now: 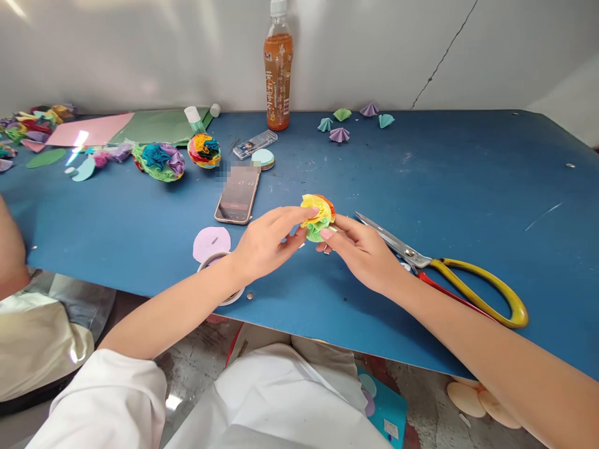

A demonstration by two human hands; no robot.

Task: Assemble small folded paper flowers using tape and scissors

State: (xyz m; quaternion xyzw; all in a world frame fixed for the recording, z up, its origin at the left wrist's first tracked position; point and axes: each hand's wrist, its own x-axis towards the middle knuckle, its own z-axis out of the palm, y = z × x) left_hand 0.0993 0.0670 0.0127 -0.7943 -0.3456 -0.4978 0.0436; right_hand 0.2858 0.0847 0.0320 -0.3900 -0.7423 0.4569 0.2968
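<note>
Between my two hands is a small ruffled paper ball (318, 217) in yellow, green and orange, held just above the blue table. My left hand (269, 242) grips its left side, the index finger pressing on the yellow folds. On the right, my right hand (358, 249) pinches it with the thumb on the green part; some of its fingers are hidden behind. Large scissors (421, 259) with yellow and red handles lie beside my right hand, blades pointing away from me. A lilac paper disc (211, 243) and a roll of tape (234, 297) lie near my left forearm, which partly covers the roll.
A phone (238, 194), a stack of paper discs (262, 159) and a tea bottle (278, 75) stand or lie beyond my hands. Ruffled balls (159, 162) and a glue stick (193, 118) are left, folded paper pieces (339, 135) behind. Another person's arm (10, 249) shows at left.
</note>
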